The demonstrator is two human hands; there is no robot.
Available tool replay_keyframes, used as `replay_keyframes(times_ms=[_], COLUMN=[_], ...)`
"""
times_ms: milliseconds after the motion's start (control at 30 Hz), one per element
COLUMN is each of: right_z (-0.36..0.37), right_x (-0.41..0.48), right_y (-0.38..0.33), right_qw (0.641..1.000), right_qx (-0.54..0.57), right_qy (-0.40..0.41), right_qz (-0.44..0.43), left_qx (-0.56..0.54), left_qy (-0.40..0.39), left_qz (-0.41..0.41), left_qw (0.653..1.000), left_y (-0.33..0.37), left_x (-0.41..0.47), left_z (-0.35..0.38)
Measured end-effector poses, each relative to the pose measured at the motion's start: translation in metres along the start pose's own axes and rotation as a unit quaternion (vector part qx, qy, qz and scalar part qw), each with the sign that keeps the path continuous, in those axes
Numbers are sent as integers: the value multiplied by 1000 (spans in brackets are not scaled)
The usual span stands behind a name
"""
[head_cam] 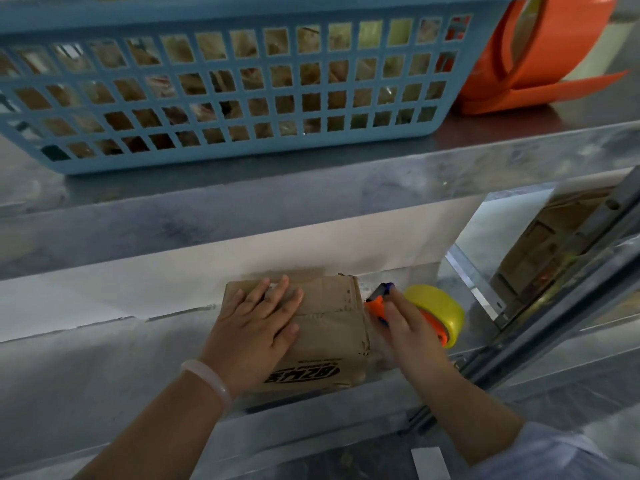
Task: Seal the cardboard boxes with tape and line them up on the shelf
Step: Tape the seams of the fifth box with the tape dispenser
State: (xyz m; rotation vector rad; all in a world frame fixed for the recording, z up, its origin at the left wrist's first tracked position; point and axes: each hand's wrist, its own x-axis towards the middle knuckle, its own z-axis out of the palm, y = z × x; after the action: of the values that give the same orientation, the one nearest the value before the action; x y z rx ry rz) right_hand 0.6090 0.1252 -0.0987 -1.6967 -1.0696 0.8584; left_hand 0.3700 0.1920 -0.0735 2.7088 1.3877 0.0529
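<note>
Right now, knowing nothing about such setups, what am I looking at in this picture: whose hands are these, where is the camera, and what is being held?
There is no machine here: a person works with bare hands, and the one picture comes from a camera worn on their head, looking forward and down. The left hand lies flat on a cardboard box on the lower metal shelf. The right hand grips an orange tape dispenser with a yellow roll, at the box's right side. On the shelf above stand a blue plastic basket and an orange plastic item.
</note>
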Motion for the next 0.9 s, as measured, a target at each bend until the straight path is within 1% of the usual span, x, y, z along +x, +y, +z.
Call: replay_keyframes(times_ms=[33,67,133,167,200,233,300,367,400,433,467,500,533,567,600,633,667,700,733,767,833,900], right_z=[8,19,32,35,35,34,29,26,26,25,23,22,20,19,19,21,24,29,31,32,30,25], right_x=[0,2,6,7,7,7,7,11,12,13,14,15,13,10,4,-2,-6,-10,-14,-16,-13,-12], right_y=[-11,-18,-24,-25,-23,-19,-14,-13,-14,-16,-19,-24,-29,-35,-44,-49,-46,-41,-38,-37,-38,-38], right_qw=[995,983,940,915,898,893,900,919,941,965,985,996,1000,997,985,955,903,841,792,769,773,762], right_qx=[78,139,250,295,321,327,320,286,227,142,58,9,-6,-15,-63,-162,-275,-372,-450,-496,-504,-512], right_qy=[-17,-29,-45,-63,-88,-111,-132,-128,-128,-119,-90,-45,2,32,24,-20,-70,-114,-140,-144,-151,-133], right_qz=[54,114,227,269,287,288,265,238,217,186,136,78,9,-72,-162,-246,-324,-376,-387,-377,-355,-374], left_qx=[-2,-4,-5,-4,-2,2,3,4,6,9,12,14,15,15,12,4,-7,-9,-4,7,28,48], left_qy=[0,-1,-3,-3,-4,-6,-9,-7,-6,-6,-4,-2,2,7,16,26,37,42,27,16,7,16], left_qz=[0,0,-1,-1,0,0,-2,-3,-3,-7,-11,-13,-15,-16,-14,-6,5,19,31,42,53,63], left_qw=[1000,1000,1000,1000,1000,1000,1000,1000,1000,1000,1000,1000,1000,1000,1000,1000,999,999,999,999,998,997], left_y=[0,0,0,0,0,0,0,1,1,1,2,2,3,4,6,8,9,8,8,5,-6,-16], left_x=[0,0,0,-1,0,0,1,1,1,1,1,0,0,-1,-2,-4,-6,-7,-9,-10,-14,-20], left_z=[0,-1,-1,-1,0,1,2,2,2,1,1,0,-2,-4,-8,-11,-13,-13,-12,-10,-11,-16])
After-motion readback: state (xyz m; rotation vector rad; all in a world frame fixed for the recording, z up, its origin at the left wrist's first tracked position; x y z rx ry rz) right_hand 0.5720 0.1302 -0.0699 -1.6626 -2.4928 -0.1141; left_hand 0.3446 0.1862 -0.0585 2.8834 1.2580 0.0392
